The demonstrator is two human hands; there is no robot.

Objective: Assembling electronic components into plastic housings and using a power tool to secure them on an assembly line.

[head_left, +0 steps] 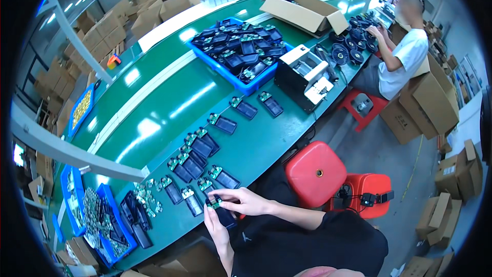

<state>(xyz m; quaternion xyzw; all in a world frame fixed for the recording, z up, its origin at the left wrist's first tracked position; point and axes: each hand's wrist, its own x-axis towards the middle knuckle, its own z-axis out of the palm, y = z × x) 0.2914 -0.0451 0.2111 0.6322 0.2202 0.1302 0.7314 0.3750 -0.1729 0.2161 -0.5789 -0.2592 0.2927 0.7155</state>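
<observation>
Close to my body, over the near table edge, both hands hold a black plastic casing (226, 219) with a small green circuit board (214, 203) at its end. My left hand (216, 226) grips it from the near side, and my right hand (245, 201) has its fingers closed on the board end. Fingers partly hide the join between board and casing. Just beyond lies a black casing with a green board (191, 202); several similar pieces run along the table in a loose row. Loose green boards (147, 197) lie to the left, beside plain black casings (134, 215).
Blue bins (124, 249) of circuit boards stand at the left. A large blue tray (246, 88) heaped with black casings is farther off, beside a black-and-white machine (302, 74). Red stools (315, 174) stand at the right; a co-worker (407, 61) sits beyond. A white post (77, 161) crosses the left.
</observation>
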